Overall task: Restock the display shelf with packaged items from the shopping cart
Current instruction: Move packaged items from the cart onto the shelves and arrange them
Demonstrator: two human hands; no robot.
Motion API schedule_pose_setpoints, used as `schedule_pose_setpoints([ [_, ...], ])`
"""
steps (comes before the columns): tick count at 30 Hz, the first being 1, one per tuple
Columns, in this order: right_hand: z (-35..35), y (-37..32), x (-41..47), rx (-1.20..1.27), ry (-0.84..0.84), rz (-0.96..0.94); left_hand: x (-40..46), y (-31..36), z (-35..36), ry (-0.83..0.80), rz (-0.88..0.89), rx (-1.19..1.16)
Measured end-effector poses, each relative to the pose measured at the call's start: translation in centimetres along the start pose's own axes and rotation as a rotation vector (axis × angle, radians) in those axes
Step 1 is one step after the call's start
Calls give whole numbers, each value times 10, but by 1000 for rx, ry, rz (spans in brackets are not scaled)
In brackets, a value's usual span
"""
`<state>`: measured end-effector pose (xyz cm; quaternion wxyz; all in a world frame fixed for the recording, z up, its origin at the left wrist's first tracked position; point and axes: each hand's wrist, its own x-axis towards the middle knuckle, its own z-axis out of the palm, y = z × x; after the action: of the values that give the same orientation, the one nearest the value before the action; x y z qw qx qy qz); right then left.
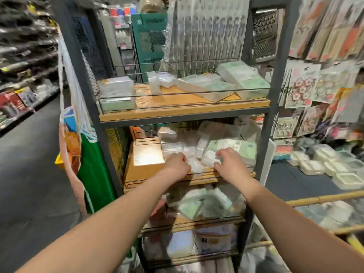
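Note:
A tall display shelf (pixel 183 113) with wooden boards and dark metal posts stands in front of me. Both my hands reach onto its second board. My left hand (pixel 176 164) curls its fingers on a small clear plastic packet (pixel 194 165) at the front rail. My right hand (pixel 228 162) pinches a white packet (pixel 208 157) just beside it. Behind them lie several white and pale green packs (pixel 232 147). The top board carries flat green-and-white packs (pixel 204 85) and a clear box (pixel 116 91). The image is blurred.
A wooden box (pixel 145 160) fills the left part of the second board. Lower boards hold more green packs (pixel 206 203). A yellow cart rail (pixel 319 200) with white containers (pixel 334 211) is at the right. Hanging goods (pixel 325 81) cover the right wall. An aisle floor (pixel 29 174) runs left.

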<state>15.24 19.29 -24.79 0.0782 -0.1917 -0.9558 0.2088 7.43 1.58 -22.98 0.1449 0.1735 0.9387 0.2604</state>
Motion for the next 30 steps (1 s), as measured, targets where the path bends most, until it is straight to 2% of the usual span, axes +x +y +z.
schedule_pose_setpoints([
  [3,6,7,18,-85,-106,-5,20,11,15,-75,1,158],
  [6,9,7,27,-154,-147,-29,33,19,22,-134,-3,222],
  [12,17,5,33,-339,-58,-86,60,17,37,-192,-104,224],
  [17,20,1,32,-448,1,-136,65,4,41,-128,-41,223],
  [20,11,-6,29,-399,-26,-87,61,-5,33,-14,-21,133],
  [22,3,-8,26,-235,-5,-7,53,-8,17,70,-19,-67],
  [24,-4,-12,13,0,20,89,33,-14,-4,110,-25,-441],
  [28,-10,-27,-12,569,5,244,-18,-32,-35,-87,-108,-1437],
  [30,-2,-48,-33,804,22,293,-48,-56,-46,-134,-123,-1742],
])
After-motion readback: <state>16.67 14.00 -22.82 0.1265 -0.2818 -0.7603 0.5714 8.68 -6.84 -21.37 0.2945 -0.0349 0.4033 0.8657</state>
